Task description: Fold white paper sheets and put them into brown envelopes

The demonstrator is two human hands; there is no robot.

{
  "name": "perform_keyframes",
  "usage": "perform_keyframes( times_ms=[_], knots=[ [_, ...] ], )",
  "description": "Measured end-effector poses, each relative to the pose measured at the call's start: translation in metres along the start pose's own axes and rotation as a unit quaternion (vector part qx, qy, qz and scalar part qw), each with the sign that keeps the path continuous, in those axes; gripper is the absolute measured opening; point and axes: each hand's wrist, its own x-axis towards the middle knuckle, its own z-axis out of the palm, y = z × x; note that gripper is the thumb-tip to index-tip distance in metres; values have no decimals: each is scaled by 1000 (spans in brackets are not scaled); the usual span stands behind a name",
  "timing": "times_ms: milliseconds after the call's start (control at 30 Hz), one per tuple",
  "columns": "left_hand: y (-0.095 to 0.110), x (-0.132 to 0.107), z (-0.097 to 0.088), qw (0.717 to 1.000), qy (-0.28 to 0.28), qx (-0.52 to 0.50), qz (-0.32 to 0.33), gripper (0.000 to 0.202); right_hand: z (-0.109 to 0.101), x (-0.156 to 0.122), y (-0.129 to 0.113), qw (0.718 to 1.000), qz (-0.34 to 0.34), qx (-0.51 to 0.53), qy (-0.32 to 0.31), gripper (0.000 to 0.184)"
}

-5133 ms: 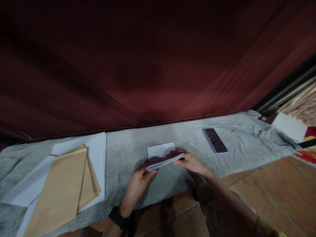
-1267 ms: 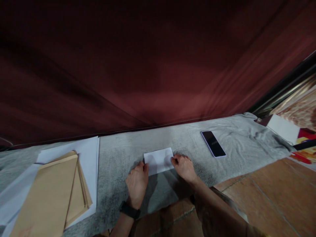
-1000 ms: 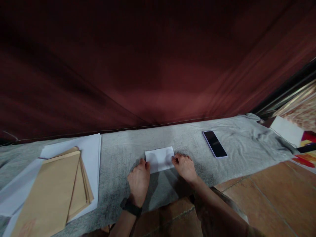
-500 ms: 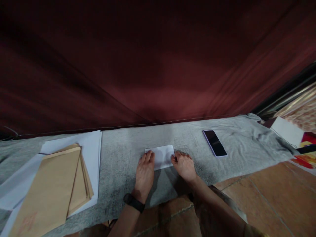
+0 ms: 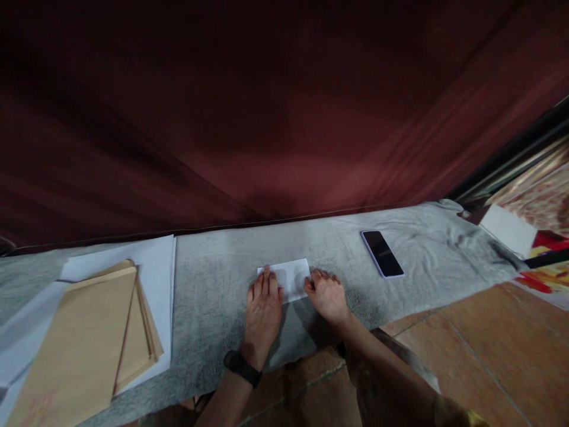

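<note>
A small white folded sheet of paper lies on the grey cloth in front of me. My left hand, with a dark band at the wrist, rests flat over the paper's left end, fingers stretched forward. At the right end, my right hand has its fingers curled in, with the thumb against the paper's edge. Whether the paper is pinched between that thumb and the fingers is partly hidden by the hand itself.
Brown envelopes lie over large white sheets on the left. To the right is a phone in a light purple case. A dark red curtain hangs behind the grey cloth. Tiled floor shows at lower right.
My left hand has shifted slightly right over the paper, its fingers more spread. The right hand stays at the paper's right edge. The whole view has moved a little.
</note>
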Motion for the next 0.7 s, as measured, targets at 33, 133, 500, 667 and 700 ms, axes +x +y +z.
perform_keyframes(
  times_ms=[33, 133, 500, 667, 700],
  knots=[
    [1, 0, 0, 1000, -3, -1, -1, 46, 0, 0, 0, 1000, 3, 1, 0, 24],
    [3, -2, 1, 1000, -5, 3, -5, 52, -1, 0, 2, 1000, 12, 9, 15, 21],
    [-7, -6, 8, 999, -11, 11, 46, 60, 12, -20, -34, 952, -249, 145, 106, 59],
    [-11, -9, 11, 998, -9, 15, 60, 66, 32, -24, -53, 958, -238, 145, 73, 64],
    [-10, -9, 11, 998, -9, 19, 58, 66, 34, -23, -53, 963, -219, 141, 69, 63]
  ],
)
